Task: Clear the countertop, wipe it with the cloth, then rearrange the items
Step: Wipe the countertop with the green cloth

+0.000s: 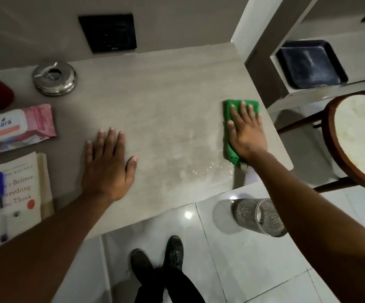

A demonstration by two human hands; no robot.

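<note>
Standing at a grey countertop [155, 88], your right hand [246, 130] presses flat, fingers straight, on the green cloth [228, 110] near its right edge; your left hand [106, 165] rests flat mid-counter; wipes pack [17, 127], book [20, 189] and ashtray [55, 78] lie left

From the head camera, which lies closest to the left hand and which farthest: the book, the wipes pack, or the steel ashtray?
From the left hand:
1. Book, just to its left at the counter's near edge.
2. Wipes pack, left and farther back.
3. Steel ashtray, farthest, near the wall.

Black wall socket [107, 33], mesh bin [259, 217] on tiled floor, round stool [360, 138], dark tray [310, 64] — shelved
</note>
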